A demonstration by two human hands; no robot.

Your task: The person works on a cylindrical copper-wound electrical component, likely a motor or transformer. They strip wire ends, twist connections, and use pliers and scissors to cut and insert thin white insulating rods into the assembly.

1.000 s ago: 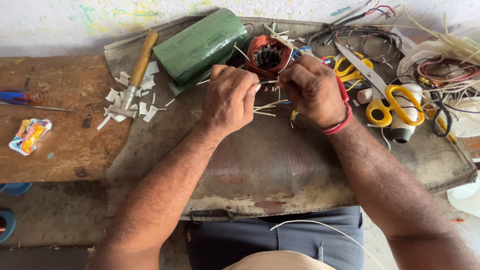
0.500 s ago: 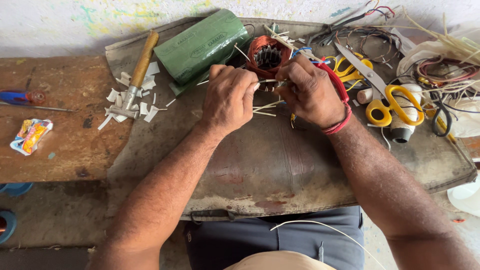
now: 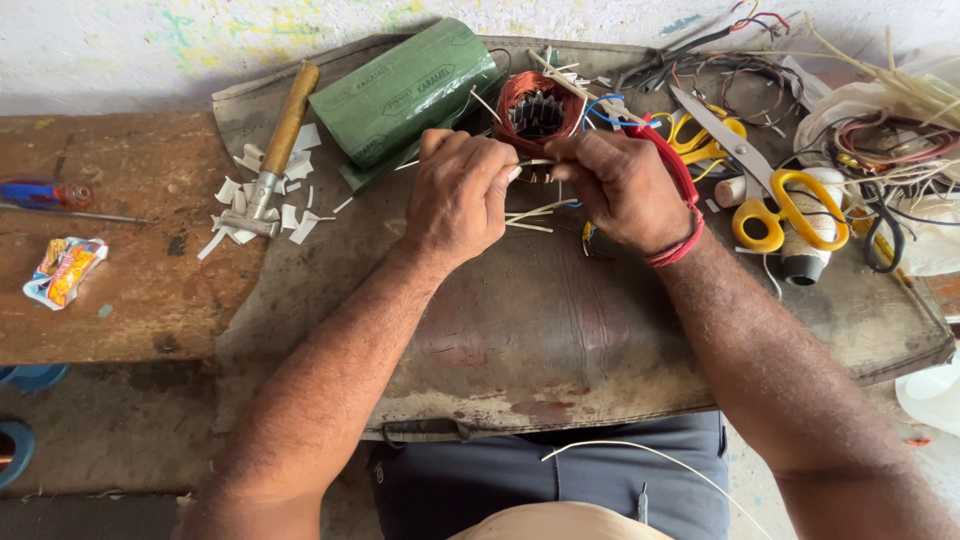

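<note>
You are working at a worn metal sheet (image 3: 560,330) laid across your lap, both hands meeting just above the centre of the frame. Your left hand (image 3: 462,195) is curling its fingers shut around a thin pale strip (image 3: 532,162), pinching it at the tip. Your right hand (image 3: 618,188), wearing a red thread band (image 3: 678,248) at the wrist, is closing its fingertips on the same strip from the other side, so the two hands are nearly touching. Directly above them, at upper centre, a copper-wound motor stator (image 3: 538,108) is lying on the sheet with its toothed core facing the camera, just beyond your knuckles. More pale strips (image 3: 532,214) are lying loose beneath your hands. To the upper left of the stator a green roll of sheet material (image 3: 405,92) is resting at a slant, and further left a wooden-handled hammer (image 3: 272,160) is lying among white paper scraps (image 3: 232,190). At the right, yellow-handled scissors (image 3: 768,180) are sitting on a tangle of wires (image 3: 880,150). At the far left, a screwdriver (image 3: 45,195) and a crumpled wrapper (image 3: 62,270) are lying on the brown board (image 3: 130,300).
</note>
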